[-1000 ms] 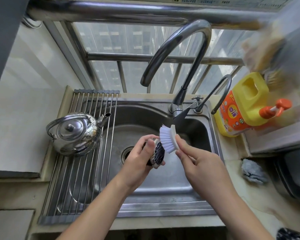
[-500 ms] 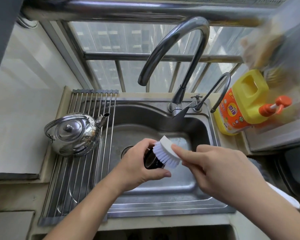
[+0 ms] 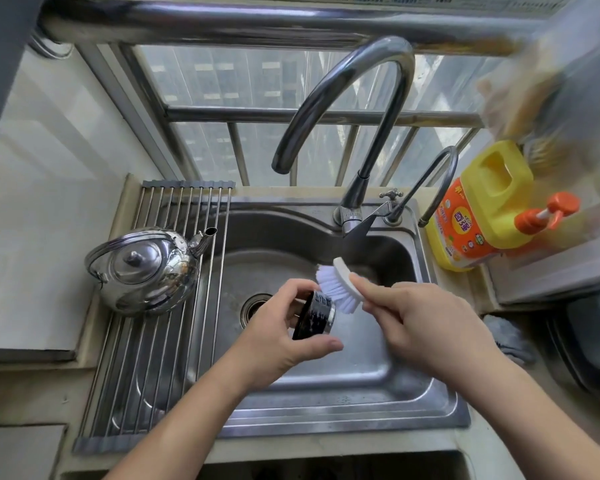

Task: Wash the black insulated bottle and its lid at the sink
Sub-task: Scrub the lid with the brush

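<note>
Over the steel sink, my left hand grips the black bottle lid, a short black cylinder with a silver rim turned to the right. My right hand holds a white scrub brush by its handle. The white bristles press against the lid's top right edge. The black insulated bottle itself is not in view. No water runs from the tall curved faucet.
A shiny steel kettle sits on a roll-up drying rack over the sink's left part. A yellow detergent jug with an orange pump stands at the right. A grey cloth lies on the right counter. The drain is below the lid.
My left hand has turned the lid so its black side wall shows. The brush has tilted and slid over the lid's rim. Both hands stay above the sink.
</note>
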